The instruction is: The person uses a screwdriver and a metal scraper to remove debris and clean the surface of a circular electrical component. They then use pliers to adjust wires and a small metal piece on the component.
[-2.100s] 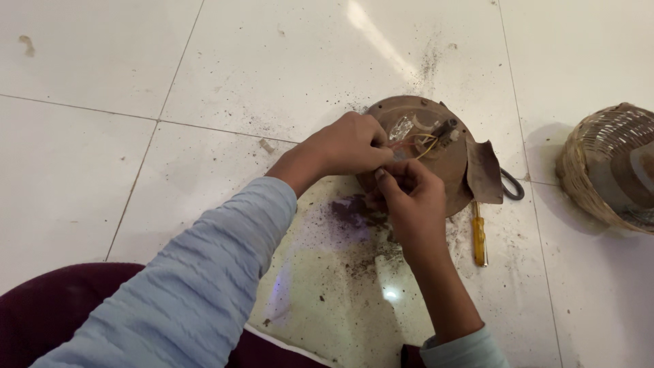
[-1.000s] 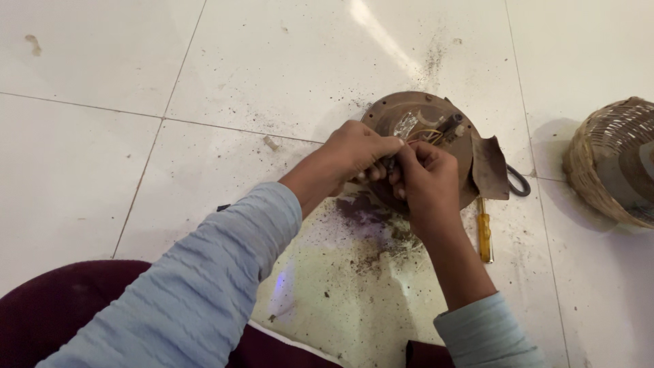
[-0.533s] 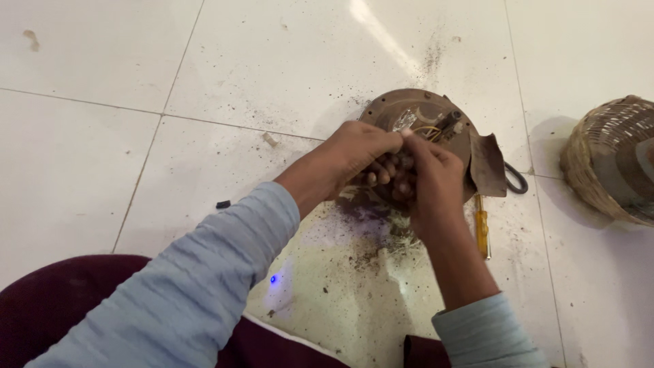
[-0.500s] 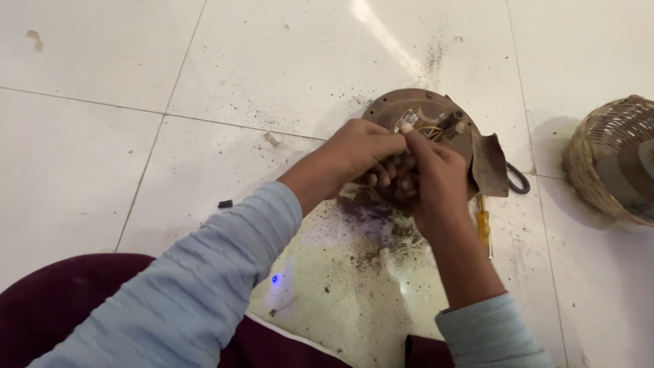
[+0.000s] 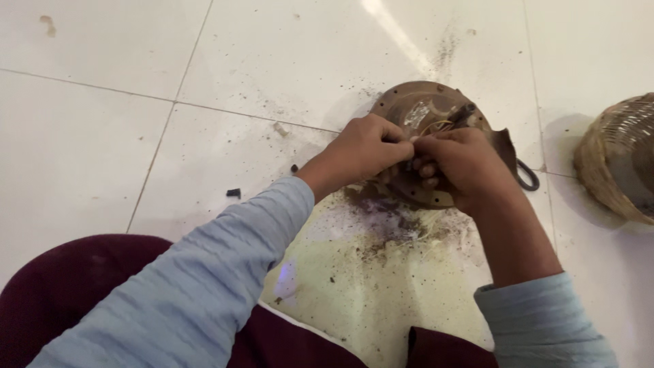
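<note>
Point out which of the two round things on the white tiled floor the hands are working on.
The rusty brown metal disc with holes around its rim; both hands meet over it. The woven basket sits apart at the right edge, untouched.

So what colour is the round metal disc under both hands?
Rusty brown, with small holes round its rim: the round metal disc, best seen in the head view.

right hand (image 5: 463,167): shifted from below the disc, wrist pointing up at it, to lying across its lower right; now knuckle to knuckle with left hand
left hand (image 5: 364,150): fingers drawn tighter, pressed against the right over the disc centre
rusty round disc (image 5: 422,112): more of it covered than 2.1 s ago; only upper rim and a bit of wiring showing
yellow-handled tool: seen right of the disc earlier, now hidden behind right forearm
woven basket (image 5: 616,160): sits slightly lower in view
</note>
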`<state>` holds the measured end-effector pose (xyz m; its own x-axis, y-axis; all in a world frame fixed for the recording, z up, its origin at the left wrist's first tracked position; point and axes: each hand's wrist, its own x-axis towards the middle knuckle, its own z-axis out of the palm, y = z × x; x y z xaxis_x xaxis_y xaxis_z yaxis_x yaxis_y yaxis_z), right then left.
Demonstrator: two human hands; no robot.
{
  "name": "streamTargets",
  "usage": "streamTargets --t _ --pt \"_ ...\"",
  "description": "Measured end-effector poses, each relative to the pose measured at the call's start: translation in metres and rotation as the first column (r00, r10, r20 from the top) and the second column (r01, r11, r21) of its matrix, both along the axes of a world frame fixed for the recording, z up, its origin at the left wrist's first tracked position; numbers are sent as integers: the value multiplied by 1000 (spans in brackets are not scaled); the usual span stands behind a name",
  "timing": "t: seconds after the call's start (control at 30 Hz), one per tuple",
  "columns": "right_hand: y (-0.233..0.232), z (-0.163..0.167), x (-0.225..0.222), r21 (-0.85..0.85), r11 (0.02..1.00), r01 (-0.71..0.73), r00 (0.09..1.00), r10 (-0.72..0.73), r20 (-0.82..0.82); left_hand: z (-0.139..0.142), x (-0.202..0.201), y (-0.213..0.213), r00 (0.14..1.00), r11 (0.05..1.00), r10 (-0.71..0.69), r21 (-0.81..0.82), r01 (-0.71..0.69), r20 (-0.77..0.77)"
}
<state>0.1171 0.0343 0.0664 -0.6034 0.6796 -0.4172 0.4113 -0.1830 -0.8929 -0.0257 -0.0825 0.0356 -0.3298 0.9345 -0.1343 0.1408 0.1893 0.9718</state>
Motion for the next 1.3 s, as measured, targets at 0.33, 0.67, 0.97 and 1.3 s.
streamTargets --t 0.33,0.67,0.97,1.3 --pt "-7 -9 0 -46 992 116 979 -122 -164 -41 1 14 754 1000 29 -15 -25 656" --pt "-17 -9 13 -429 903 -18 839 -220 -497 -33 7 10 495 999 -54 47 27 867" --pt "-22 -8 17 -247 964 -97 897 -23 -442 -5 -2 4 557 996 -18 -33 81 830" --pt "-18 -14 10 77 993 -92 979 104 -173 22 -2 -15 970 983 -44 -163 85 239"
